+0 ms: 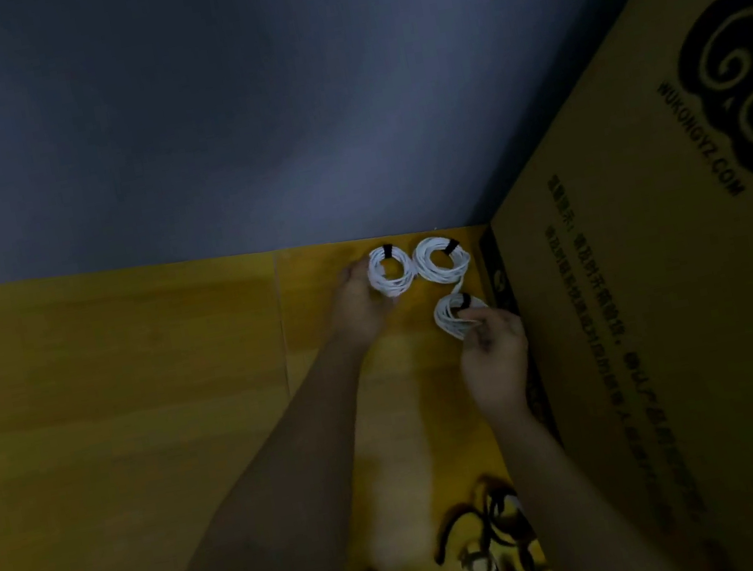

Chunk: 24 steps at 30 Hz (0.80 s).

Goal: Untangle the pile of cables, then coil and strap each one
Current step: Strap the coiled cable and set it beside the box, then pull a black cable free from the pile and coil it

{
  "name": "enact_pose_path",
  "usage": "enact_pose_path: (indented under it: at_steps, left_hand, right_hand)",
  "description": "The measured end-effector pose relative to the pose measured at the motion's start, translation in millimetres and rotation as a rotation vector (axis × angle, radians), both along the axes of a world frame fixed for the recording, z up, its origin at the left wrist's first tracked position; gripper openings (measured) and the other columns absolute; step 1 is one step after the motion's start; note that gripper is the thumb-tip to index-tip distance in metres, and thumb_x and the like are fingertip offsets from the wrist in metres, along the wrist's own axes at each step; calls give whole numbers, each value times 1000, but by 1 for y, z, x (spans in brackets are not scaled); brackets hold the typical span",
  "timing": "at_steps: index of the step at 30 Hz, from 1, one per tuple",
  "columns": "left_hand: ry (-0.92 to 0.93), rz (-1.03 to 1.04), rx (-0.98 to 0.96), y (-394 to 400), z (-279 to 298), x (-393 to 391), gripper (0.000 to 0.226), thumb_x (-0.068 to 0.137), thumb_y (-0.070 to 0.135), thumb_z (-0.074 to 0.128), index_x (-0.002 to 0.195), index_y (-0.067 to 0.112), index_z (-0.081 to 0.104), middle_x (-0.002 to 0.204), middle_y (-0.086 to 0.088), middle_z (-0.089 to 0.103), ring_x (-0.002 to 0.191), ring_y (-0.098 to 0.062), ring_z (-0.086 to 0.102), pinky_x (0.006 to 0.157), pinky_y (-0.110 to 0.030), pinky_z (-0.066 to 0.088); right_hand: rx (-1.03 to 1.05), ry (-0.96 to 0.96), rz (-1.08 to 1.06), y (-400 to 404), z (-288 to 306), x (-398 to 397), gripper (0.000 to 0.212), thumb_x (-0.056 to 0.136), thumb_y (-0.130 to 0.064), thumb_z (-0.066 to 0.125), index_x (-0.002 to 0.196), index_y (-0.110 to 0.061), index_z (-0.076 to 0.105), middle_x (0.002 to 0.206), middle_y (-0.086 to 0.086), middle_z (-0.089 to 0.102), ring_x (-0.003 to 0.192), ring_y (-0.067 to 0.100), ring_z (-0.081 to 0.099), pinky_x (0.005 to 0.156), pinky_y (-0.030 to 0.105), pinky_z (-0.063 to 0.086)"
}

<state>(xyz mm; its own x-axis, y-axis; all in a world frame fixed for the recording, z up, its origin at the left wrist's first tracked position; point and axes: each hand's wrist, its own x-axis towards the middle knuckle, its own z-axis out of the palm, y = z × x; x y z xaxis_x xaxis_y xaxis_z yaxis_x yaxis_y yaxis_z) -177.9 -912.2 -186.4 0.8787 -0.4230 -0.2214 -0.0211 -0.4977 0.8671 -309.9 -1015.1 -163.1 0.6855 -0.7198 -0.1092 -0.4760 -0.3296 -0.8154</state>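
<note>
Three white cable coils with black straps, upper centre of frame on yellow wooden surface. Left hand (357,298) grips left coil (389,270); right hand (493,355) pinches lower coil (459,316). Middle coil (441,258) lies free. Advise setting both flat, straps up, beside middle coil.

Lighting: dim throughout, I read a dark, underexposed frame. Brightest items: the white cable coils (417,273), nearly blown out, strand detail lost. Yellow tabletop (110,404) muddy, darker toward the near left. Focus: soft overall; black straps (497,544) at the near edge smeared. Distortion: wide-angle bending at the right, on the cardboard box (664,287).
</note>
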Motion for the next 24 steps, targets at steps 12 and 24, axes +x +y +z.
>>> enact_pose_path:
  at_steps: [12, 24]
  left_hand:
    - [-366, -53, 852, 272, 86, -85, 37, 100, 36, 45, 128, 13, 51, 128, -10, 54, 121, -30, 49, 95, -43, 42]
    - [-124, 333, 947, 598, 133, -162, 37, 98, 38, 49, 127, 15, 50, 126, -11, 53, 114, -32, 53, 84, -44, 48]
  right_hand:
    - [-314, 254, 641, 140, 27, -15, 25, 98, -7, 45, 117, -10, 61, 129, 16, 48, 113, 39, 48, 92, 45, 42]
    - [-431, 278, 1066, 434, 49, -4, 30, 98, -10, 44, 126, -11, 57, 133, 10, 46, 124, 30, 41, 94, 36, 40]
